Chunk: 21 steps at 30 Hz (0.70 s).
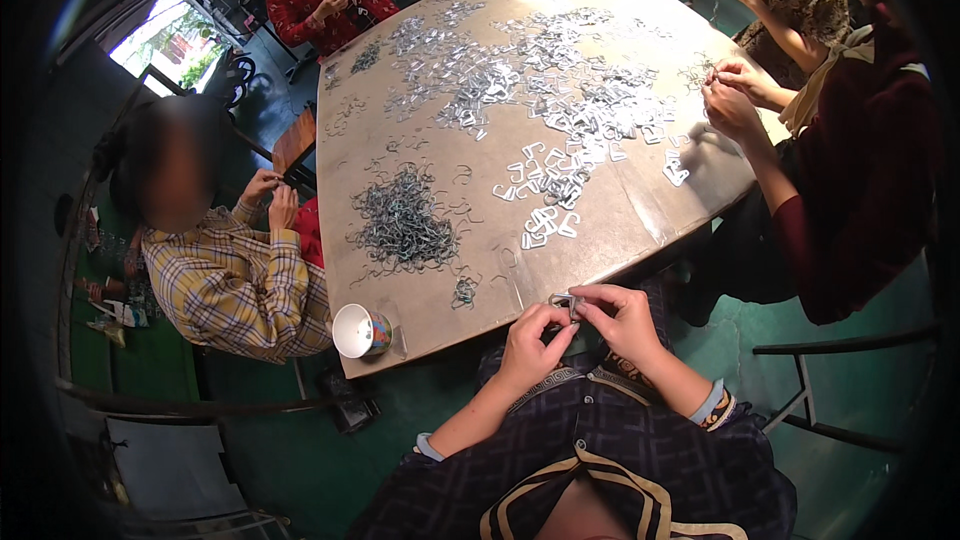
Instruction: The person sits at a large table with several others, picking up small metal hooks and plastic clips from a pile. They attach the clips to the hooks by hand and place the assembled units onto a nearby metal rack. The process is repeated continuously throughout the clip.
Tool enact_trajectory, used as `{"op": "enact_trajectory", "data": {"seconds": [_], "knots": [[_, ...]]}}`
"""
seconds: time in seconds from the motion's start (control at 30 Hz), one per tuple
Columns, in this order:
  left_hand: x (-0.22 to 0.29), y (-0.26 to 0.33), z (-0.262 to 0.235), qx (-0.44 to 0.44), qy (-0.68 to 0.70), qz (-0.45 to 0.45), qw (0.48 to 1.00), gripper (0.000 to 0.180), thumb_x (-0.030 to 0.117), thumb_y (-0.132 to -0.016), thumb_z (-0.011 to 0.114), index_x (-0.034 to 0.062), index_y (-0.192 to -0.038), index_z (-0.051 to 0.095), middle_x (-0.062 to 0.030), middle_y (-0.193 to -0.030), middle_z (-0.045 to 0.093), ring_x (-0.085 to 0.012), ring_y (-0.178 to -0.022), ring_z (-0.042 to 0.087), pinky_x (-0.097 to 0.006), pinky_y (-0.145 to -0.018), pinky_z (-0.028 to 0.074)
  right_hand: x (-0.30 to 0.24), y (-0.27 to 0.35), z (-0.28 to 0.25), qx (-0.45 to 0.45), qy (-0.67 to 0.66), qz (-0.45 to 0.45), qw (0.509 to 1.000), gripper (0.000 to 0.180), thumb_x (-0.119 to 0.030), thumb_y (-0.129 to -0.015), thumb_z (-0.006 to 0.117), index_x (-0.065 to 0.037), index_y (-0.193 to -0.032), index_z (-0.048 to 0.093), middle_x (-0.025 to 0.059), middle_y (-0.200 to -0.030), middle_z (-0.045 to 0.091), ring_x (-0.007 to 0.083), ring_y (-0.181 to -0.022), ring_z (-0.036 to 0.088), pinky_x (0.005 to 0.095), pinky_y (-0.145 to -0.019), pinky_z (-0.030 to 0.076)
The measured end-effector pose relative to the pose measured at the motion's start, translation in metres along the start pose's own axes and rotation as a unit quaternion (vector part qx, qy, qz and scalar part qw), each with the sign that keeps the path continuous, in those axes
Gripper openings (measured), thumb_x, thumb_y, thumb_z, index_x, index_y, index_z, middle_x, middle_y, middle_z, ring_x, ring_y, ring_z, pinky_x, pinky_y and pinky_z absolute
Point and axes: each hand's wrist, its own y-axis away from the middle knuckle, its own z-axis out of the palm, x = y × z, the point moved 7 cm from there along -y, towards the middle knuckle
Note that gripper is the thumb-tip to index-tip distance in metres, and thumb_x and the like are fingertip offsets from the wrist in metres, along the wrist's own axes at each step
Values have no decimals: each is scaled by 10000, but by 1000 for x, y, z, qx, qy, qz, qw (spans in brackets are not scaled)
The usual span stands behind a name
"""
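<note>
A small metal clip (pixel 563 302) sits pinched between the two hands at the near edge of the counter (pixel 640 215), just above the person's lap. It is a pale, silvery piece of bent flat metal, mostly hidden by fingers, so only a short bit shows; its long axis seems to run roughly left to right between the hands, though which end points where cannot be told. The left hand (pixel 530 340) is closed in a pinch, thumb and forefinger pressed onto the left side of the clip, the other fingers curled under. The right hand (pixel 620 318) is likewise drawn together, its fingertips gripping the clip from the right and from above, and the two hands touch at the fingertips. On the counter just beyond lie scattered white flat clips (pixel 548 225), a dense pile of dark wire hooks (pixel 402 220) to the left, and a broad spread of shiny metal pieces (pixel 530 80) farther out. A white cup (pixel 360 330) lies tipped on its side near the counter's left corner. Other people sit around the counter, hands busy with small parts.
</note>
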Motion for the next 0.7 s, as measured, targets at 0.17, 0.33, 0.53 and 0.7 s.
{"op": "enact_trajectory", "data": {"seconds": [0.17, 0.33, 0.53, 0.7], "knots": [[4, -1, -1, -8, -31, 16, 999, 122, 34, -778, 714, 9, -847, 616, -104, -814, 636, -240, -745, 631, -307, -673, 480, -15, 4, 4, 12, 51, -62, 997, 230, 33, -817, 655, -7, -1038, 704, 139, -883, 711, 196, -787, 701, 283, -696, 546], [0, 0, -2, -12, -39, 29, 999, 109, 28, -781, 715, 7, -867, 650, -110, -830, 652, -247, -749, 638, -315, -673, 493, -29, 12, 8, 35, 99, -137, 985, 210, 52, -806, 655, 0, -1004, 698, 156, -880, 698, 259, -771, 699, 308, -677, 547], [-18, -25, -36, -63, -73, -3, 995, 116, 60, -790, 717, 24, -900, 716, -109, -853, 704, -253, -777, 669, -325, -682, 513, -31, 21, -1, 76, 117, -152, 978, 224, 77, -791, 654, 1, -998, 693, 154, -867, 687, 271, -763, 685, 316, -658, 531], [-54, -57, -58, 27, -309, 92, 946, 137, 55, -795, 668, 25, -922, 710, -116, -939, 709, -291, -853, 665, -355, -765, 534, -37, 29, -3, 66, 133, -174, 974, 227, 83, -788, 652, 0, -996, 691, 153, -854, 681, 269, -750, 678, 315, -651, 523]]}}
